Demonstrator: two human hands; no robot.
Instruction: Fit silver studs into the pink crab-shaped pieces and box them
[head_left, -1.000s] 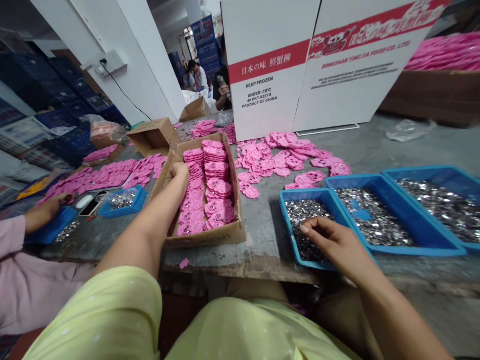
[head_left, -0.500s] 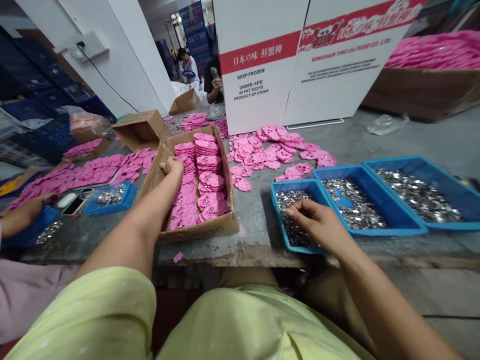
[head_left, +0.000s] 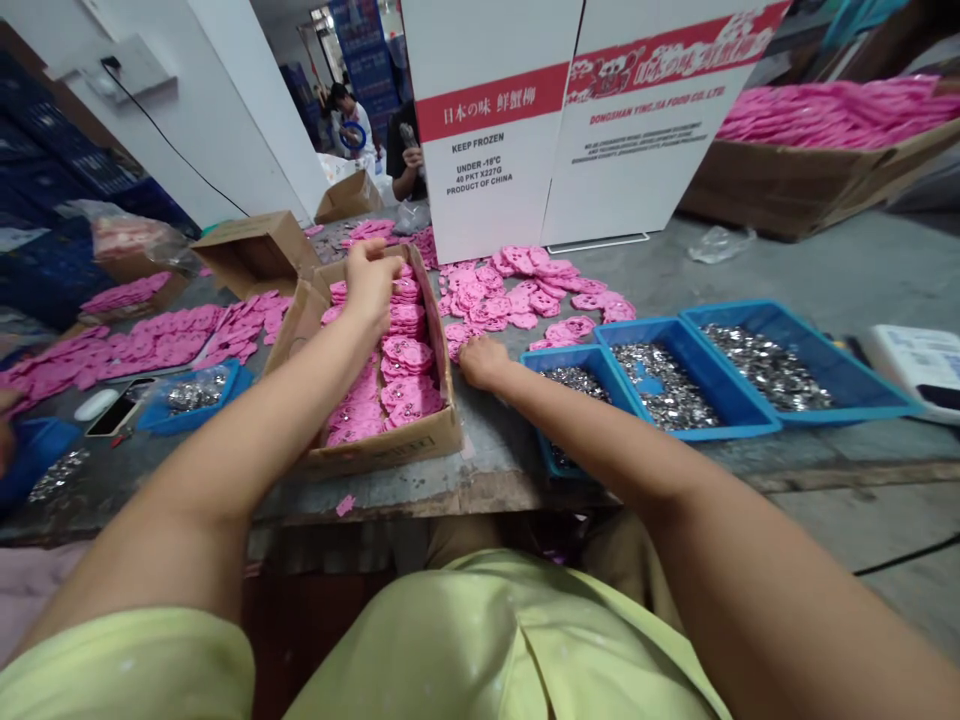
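My left hand (head_left: 370, 282) is raised over the far part of an open cardboard box (head_left: 397, 440). Its fingers are spread, and no object shows between them. Inside the box stand rows of stacked pink scalloped pieces (head_left: 409, 355), some with small shiny parts on them. To the right of the box, my right hand (head_left: 482, 360) rests low at the table, its fingers curled down on a pink scalloped piece (head_left: 454, 334) at the edge of a loose pile (head_left: 517, 290). Its fingertips are partly hidden. The right forearm passes over a small blue tray (head_left: 559, 357) of shiny metal parts.
Two larger blue trays (head_left: 679, 432) (head_left: 847, 412) of metal parts stand to the right. Behind the pile rises a white printed carton (head_left: 487, 200). A big carton (head_left: 757, 190) of pink pieces sits far right. Another person's hand (head_left: 6, 425) shows at the left edge.
My right hand has left the small blue tray and moved left to the loose pink pieces. My left hand has lifted and moved toward the box's far end, its fingers opening. The view has shifted right.
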